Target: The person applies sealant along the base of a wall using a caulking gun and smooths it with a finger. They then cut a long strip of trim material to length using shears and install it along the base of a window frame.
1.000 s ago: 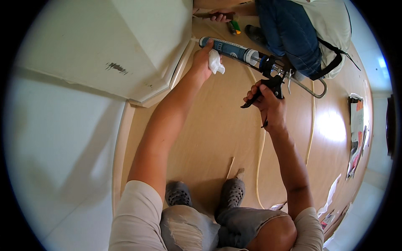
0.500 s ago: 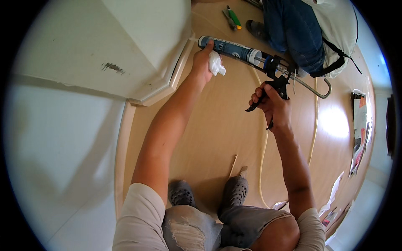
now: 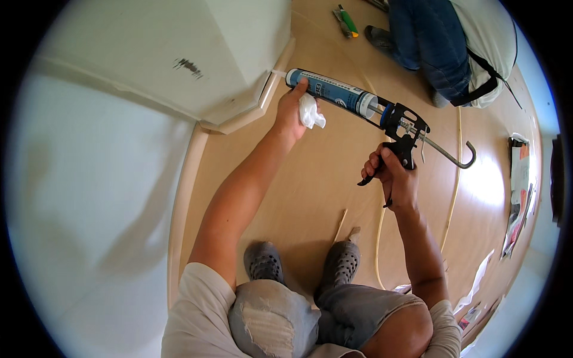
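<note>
A caulking gun (image 3: 382, 113) is held low over the wooden floor (image 3: 310, 179), its nozzle set against the baseboard (image 3: 262, 101) at the wall corner. The front of the blue tube (image 3: 331, 92) is gripped by the left hand (image 3: 292, 110), with a crumpled white rag (image 3: 311, 113) tucked in the same closed hand. The black handle and trigger are clasped by the right hand (image 3: 394, 179). Another person's blue jeans (image 3: 430, 42) are seen beyond, near a green-handled tool (image 3: 348, 21).

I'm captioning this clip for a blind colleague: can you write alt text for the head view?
A crouching person holds a caulking gun against a pale skirting board at a wall corner, right hand on the trigger, left hand steadying the tube and clutching a white rag. Another person kneels behind on the wooden floor.
</note>
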